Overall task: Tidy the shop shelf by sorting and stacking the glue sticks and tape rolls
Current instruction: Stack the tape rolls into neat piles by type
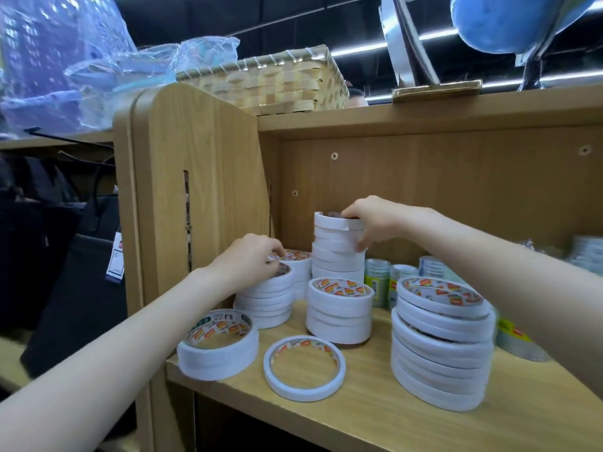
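Head view of a light wood shop shelf. I see my right hand at the top of the tall back stack of white tape rolls, fingers curled over the rim of the uppermost roll and thumb against the stack's right side, so it grips the upper rolls. My left hand rests on the shorter left stack of white tape rolls, its fingertips pinching the edge of the top roll. Between these stands a middle stack of white rolls with orange-printed cores. At right rises a leaning stack of thin white rolls. Near the front edge lie a wide white roll and, just beside it, a single thin white roll, flat. A woven bamboo basket sits atop the unit.
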`<state>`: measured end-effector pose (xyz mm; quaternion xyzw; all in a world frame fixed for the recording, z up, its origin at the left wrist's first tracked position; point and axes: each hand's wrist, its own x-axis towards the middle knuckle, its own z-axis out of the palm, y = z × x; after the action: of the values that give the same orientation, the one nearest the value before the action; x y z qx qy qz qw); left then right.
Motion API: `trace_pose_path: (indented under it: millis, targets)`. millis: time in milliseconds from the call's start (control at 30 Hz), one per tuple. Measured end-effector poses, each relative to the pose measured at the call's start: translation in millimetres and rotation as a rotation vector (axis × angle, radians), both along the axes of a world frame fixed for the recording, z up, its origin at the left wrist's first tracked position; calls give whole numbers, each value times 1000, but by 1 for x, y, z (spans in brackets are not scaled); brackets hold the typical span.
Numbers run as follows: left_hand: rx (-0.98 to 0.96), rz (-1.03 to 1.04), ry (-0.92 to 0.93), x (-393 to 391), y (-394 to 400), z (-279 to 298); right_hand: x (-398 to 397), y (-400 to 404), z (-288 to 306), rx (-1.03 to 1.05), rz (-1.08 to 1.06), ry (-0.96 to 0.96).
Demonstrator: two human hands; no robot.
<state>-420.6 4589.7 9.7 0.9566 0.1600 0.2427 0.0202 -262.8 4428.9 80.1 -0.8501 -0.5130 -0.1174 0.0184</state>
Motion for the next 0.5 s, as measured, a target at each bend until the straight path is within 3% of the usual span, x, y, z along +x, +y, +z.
trace_pose_path:
  millis: [233, 367, 500]
  targets:
    - [-104, 25, 93, 0, 8, -6, -12, 12, 28, 32, 41, -159]
    - [-98, 24, 105, 1, 9, -7, -25, 39, 38, 189, 115, 3]
    - [-65, 48, 49, 2, 9, -9, -18, 81, -4, 67, 117, 77]
